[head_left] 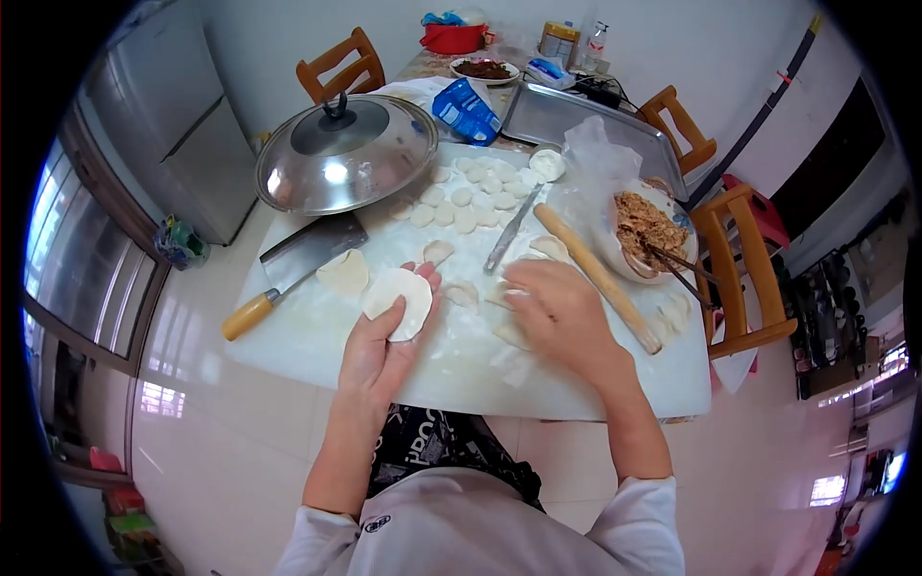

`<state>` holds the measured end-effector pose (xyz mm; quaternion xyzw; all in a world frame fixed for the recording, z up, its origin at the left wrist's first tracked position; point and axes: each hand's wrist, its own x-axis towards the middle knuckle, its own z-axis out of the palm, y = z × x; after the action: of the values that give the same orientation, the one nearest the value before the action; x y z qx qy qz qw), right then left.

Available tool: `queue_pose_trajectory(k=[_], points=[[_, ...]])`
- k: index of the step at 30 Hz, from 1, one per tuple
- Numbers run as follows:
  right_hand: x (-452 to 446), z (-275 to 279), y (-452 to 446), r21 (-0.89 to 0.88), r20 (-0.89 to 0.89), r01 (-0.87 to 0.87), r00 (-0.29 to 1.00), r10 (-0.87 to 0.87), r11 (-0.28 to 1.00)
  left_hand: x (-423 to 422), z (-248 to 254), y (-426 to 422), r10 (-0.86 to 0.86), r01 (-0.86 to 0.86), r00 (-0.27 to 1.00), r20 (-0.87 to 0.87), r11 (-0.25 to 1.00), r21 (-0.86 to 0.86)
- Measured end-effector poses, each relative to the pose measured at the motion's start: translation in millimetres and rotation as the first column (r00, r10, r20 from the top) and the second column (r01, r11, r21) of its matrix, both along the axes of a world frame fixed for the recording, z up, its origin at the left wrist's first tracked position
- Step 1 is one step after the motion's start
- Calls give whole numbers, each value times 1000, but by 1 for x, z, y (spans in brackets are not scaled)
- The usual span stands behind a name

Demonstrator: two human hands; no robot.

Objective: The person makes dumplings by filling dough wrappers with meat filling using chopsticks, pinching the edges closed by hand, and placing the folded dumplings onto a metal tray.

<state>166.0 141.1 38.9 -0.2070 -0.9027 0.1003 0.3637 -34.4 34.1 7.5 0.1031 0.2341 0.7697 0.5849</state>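
Observation:
A round, pale dumpling wrapper (408, 305) lies across the palm of my left hand (363, 357), the thumb pressing on its face. My right hand (567, 324) is over the board at the right, its fingers bent and blurred; whether anything is in them cannot be made out. Beneath and beside it lie pale dough pieces, partly hidden. Folded dumplings (462, 296) lie between the hands. Another wrapper (344, 273) rests by the cleaver (312, 242) at the left. A wooden rolling pin (597, 276) slants past my right hand, and a narrow metal blade (514, 228) lies beyond it.
Several small dough discs (466, 204) cover the far part of the white board (317, 331). A large domed lid (288, 178) stands at the back left. At the right are a bowl of filling (651, 226) with chopsticks (684, 276), and behind it a metal tray (595, 120). Wooden chairs (744, 274) surround the table.

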Motion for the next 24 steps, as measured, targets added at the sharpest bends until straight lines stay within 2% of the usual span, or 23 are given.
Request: queue_pose_trajectory(k=[2,4,6,7,9,11,12,13,16,19,20,21,23,24], points=[[23,-2,0,-401,-94,116,982,-166,909,6,6,-2,-48,47,998,-31,999,-21],[47,-8,5,-553,-131,295,892,-432,779,11,8,1,-68,67,997,-37,998,-21],[78,-13,14,-562,-86,454,799,-595,691,17,11,4,-89,88,995,-42,996,-20],[91,-11,16,-561,-87,456,797,-597,691,20,13,6,-107,107,994,-8,994,-13],[113,-6,22,-389,138,738,638,-758,551,26,14,9,-129,129,991,26,992,0],[126,-21,43,-332,-277,619,658,-701,712,31,10,12,-212,208,966,148,977,45],[119,-7,42,-444,-373,466,681,-630,766,36,11,12,-217,212,965,148,976,48],[116,6,42,-441,-374,469,678,-632,765,41,12,13,-261,257,951,164,965,49],[116,22,59,-148,-229,375,887,-400,915,53,10,14,-321,317,929,184,947,53],[117,39,58,-233,-179,384,886,-427,894,57,5,14,-324,321,932,162,946,47],[121,37,61,-261,-279,342,869,-409,903,57,4,15,-309,307,940,141,951,37],[127,38,60,-258,-278,341,870,-408,904,54,0,16,-309,306,940,142,951,40],[138,42,57,-456,-499,232,733,-463,859,48,-10,16,-266,262,959,95,964,46],[138,42,60,-366,-584,186,717,-381,912,46,-13,17,-265,262,959,98,964,43]])
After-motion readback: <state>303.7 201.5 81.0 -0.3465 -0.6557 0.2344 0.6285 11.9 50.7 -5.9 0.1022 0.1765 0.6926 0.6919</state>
